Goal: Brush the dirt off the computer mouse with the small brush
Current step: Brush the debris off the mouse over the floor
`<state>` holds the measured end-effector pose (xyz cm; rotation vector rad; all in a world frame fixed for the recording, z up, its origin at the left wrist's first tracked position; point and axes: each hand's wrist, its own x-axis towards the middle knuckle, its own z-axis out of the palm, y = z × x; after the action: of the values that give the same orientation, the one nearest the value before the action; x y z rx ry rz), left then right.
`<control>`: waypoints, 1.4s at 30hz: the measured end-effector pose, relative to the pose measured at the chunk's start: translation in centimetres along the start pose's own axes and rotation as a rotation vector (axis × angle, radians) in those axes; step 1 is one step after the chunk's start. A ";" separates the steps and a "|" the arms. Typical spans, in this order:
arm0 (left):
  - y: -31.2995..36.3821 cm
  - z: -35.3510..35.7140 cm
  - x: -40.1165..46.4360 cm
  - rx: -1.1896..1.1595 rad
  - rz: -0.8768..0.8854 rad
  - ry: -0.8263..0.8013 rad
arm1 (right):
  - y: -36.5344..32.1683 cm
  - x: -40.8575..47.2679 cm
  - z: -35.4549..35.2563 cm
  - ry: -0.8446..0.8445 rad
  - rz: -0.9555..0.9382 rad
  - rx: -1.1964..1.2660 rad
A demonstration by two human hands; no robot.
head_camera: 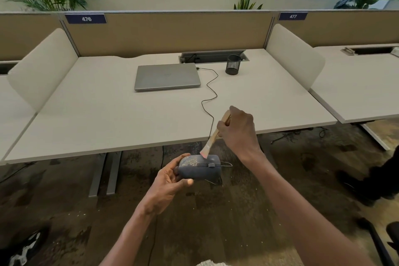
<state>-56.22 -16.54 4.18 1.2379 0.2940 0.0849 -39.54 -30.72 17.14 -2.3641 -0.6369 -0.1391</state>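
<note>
Left hand (pixel 167 181) grips the dusty mouse (pixel 199 167); right hand (pixel 238 130) clasps the small brush (pixel 212 137), bristles touching the mouse's top

The scene is seen through a single wide-angle camera worn on the head, directed forward and down, so that both forearms are seen rising from the lower edge toward the left hand (pixel 170 181) and the right hand (pixel 237 129). The hands are framed close, below centre, above the floor. Beyond them the desk (pixel 108 114), the partition and the windows are taken in, their straight lines bowed near the edges.
</note>
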 end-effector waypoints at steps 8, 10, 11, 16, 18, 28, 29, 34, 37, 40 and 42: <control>0.0 -0.6 -0.1 -0.014 0.004 0.006 | 3.2 -0.1 -0.9 0.021 0.057 0.013; 0.2 -0.6 -0.1 -0.012 0.007 0.015 | 3.8 -0.3 -1.1 0.026 0.047 0.136; 0.3 -0.6 0.0 -0.010 0.009 0.017 | 4.1 -0.5 -1.1 0.013 0.053 0.202; 0.4 -0.6 0.4 -0.008 0.031 0.032 | 5.2 -1.4 -1.1 -0.043 0.106 0.418; 0.4 -0.8 0.4 -0.023 0.040 0.045 | 5.6 -1.5 -1.3 -0.060 0.123 0.433; 0.5 -0.5 0.3 -0.016 0.051 0.044 | 5.5 -2.2 -2.0 -0.055 -0.002 0.411; 0.5 -0.5 0.2 -0.012 0.053 0.047 | 5.6 -2.3 -2.0 -0.067 -0.013 0.362; 0.6 -0.8 -0.2 -0.007 0.055 0.048 | 5.2 -2.4 -2.4 -0.015 -0.044 0.359; 0.5 -0.8 -0.3 -0.014 0.056 0.038 | 4.4 -2.9 -2.3 -0.049 -0.104 0.398; 0.4 -0.5 -0.5 -0.015 0.051 0.037 | 4.4 -3.3 -2.3 -0.027 -0.137 0.273; 0.3 -0.4 -0.7 -0.002 0.054 0.041 | 4.4 -3.4 -2.6 0.012 -0.146 0.245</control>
<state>-57.01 -16.19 4.48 1.2430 0.2961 0.1572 -40.24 -36.64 15.64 -2.0804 -0.7747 -0.1311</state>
